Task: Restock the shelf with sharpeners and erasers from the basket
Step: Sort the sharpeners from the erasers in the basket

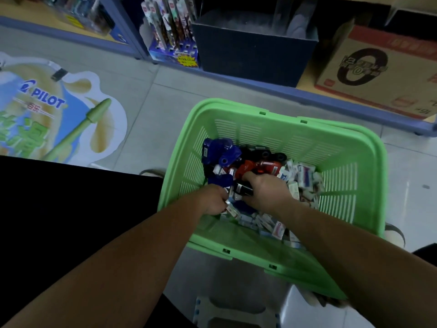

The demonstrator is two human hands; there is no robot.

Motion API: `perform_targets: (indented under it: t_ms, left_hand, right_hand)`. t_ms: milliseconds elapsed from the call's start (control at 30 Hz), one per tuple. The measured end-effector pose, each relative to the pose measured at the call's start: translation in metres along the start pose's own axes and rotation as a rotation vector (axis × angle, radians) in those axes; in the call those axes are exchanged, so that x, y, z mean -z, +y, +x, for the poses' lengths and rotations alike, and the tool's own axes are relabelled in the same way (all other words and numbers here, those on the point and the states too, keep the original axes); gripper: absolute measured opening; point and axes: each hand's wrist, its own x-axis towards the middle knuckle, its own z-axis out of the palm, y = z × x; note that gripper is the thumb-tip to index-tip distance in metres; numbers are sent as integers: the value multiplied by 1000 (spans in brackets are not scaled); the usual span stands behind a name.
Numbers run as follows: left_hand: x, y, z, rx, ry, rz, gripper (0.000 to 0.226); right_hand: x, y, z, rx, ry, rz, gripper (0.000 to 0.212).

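- Nearest to the camera, a grey plastic stool (298,311) stands just under the near edge of the basket.
- Two bare forearms reach forward from the lower corners into the green basket (354,162), which has slotted walls.
- The left hand (212,200) is down in the left part of the basket. Its fingers are curled and pinch a small white eraser pack (230,208), which sticks out below the knuckles.
- The right hand (267,190) is just beside it, in the middle of the pile. Its thumb and curled fingers close around a black sharpener (243,189); the fingertips are hidden.
- Behind the hands lie a red sharpener (262,168) and several blue sharpeners (224,150), heaped against the far left wall.
- Many white erasers (305,177) fill the right side and the near side of the basket.
- To the left, on the tiled floor (151,95), there is a large floor sticker (47,110) with the word PILOT and a green pen.
- Farthest away is the lowest board of the shelf (331,100). On it stand a pen display (172,31), a dark box (250,55) and a cardboard box (378,72).
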Motion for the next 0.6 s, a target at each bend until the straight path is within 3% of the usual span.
perform_targets:
  t_ms: [133, 233, 333, 433, 500, 600]
  left_hand:
    - [0, -5, 0, -39, 104, -150, 26]
    - [5, 5, -10, -56, 140, -275, 23]
    - [22, 20, -22, -100, 198, -453, 32]
    - [40, 28, -32, -195, 265, -789, 38]
    - [43, 27, -35, -288, 287, -991, 48]
    - [35, 23, -30, -256, 431, -958, 42]
  right_hand:
    - [21, 2, 6, -120, 150, 431, 47]
    - [36, -7, 11, -143, 258, 614, 46]
    - [45, -20, 17, -137, 273, 808, 52]
    - [58, -27, 18, -146, 240, 1085, 47]
    - [67, -23, 14, -161, 299, 1152, 35]
    - [70, -9, 4, -165, 336, 1015, 33]
